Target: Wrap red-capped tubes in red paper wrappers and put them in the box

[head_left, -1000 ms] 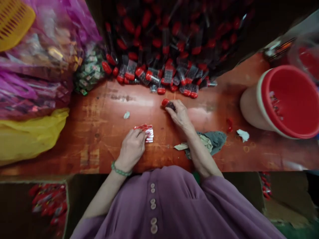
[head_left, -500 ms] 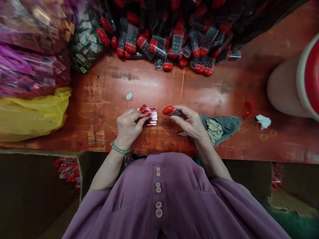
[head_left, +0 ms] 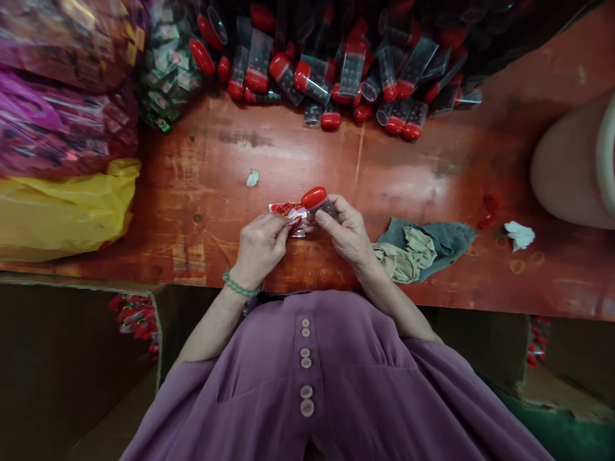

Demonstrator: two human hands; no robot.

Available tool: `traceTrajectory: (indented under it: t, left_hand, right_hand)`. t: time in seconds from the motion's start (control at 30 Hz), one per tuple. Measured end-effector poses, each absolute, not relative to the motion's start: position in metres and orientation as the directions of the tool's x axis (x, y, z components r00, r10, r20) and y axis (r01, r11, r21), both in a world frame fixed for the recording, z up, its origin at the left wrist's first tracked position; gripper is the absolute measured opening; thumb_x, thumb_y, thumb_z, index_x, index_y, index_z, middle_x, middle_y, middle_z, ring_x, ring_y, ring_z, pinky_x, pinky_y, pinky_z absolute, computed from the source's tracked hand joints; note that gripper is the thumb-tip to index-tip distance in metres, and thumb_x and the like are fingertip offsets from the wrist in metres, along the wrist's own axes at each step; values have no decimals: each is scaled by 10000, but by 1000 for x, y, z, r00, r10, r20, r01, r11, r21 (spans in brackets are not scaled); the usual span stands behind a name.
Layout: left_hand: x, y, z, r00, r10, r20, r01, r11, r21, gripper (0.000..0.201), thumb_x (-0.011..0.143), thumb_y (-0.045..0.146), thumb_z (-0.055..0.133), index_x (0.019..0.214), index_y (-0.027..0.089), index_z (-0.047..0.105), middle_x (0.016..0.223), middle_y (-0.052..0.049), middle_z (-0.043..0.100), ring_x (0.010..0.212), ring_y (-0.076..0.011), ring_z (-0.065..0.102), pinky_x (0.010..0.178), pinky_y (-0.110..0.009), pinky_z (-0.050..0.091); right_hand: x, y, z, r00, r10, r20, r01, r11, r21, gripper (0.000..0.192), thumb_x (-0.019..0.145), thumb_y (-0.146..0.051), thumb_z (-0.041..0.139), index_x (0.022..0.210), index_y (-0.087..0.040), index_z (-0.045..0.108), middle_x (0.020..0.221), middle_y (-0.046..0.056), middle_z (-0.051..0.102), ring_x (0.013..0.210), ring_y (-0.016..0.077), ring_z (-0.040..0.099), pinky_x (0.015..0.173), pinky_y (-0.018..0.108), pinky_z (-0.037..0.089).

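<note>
With the left hand [head_left: 261, 248] pinching a red packet [head_left: 296, 219] in closed fingers [head_left: 275, 223] and the right hand [head_left: 353, 235] curled round a red-capped tube [head_left: 315, 198] at the packet's one o'clock, a slack pinch could drop the packet, or a bump scatter the loose packets [head_left: 280, 208] on the worktop [head_left: 298, 153].

Picture edges are cropping the pale bucket [head_left: 569, 163] and yellow bag [head_left: 67, 214], the right hand [head_left: 346, 229] is covering part of the red-capped tube [head_left: 316, 198], while the left hand [head_left: 262, 246] is partly hiding the red packets [head_left: 282, 209], whose details are looking too small to read
</note>
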State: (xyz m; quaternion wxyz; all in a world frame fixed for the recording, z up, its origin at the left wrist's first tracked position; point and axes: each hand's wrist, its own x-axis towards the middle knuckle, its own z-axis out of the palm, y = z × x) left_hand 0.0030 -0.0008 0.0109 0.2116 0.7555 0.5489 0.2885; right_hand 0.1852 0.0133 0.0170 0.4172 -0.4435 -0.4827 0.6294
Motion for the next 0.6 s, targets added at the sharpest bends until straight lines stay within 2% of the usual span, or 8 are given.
traceTrajectory:
  t: [0.17,0.33,0.47,0.6]
  left_hand:
    - [-5,6,18,98,983,154,575,-182,797,160,884,210,606,836,163,752,749,-29,743,651,-127,657,640,-230,496]
    - [-12,3,23,-109,993,45,367,-2,930,93,797,254,728,779,168,758,757,-9,766,659,-127,687,642,-228,544]
    - [-13,-5,29,-119,991,67,348,-21,937,52,763,231,770,784,184,768,778,-11,774,716,-142,718,723,-269,592]
    - [-13,-12,33,-81,993,87,331,-56,942,31,780,208,760,806,206,777,815,-10,782,756,-148,730,764,-296,614]
  right_hand:
    - [173,16,2,-252,945,-208,-148,-250,-957,418,868,-608,605,1071,-246,548,1007,15,662,916,155,663,893,341,575]
    - [170,18,-3,-251,933,-258,-220,-314,-923,429,833,-625,642,1021,-249,561,952,3,645,858,148,652,863,342,584]
    - [184,16,13,-233,958,-167,-92,-193,-977,411,862,-613,618,1038,-243,602,926,-1,644,842,147,628,848,332,567]
    - [204,12,42,-336,942,-23,165,35,-986,243,927,-441,615,1038,-228,649,992,31,667,912,166,629,868,339,535]
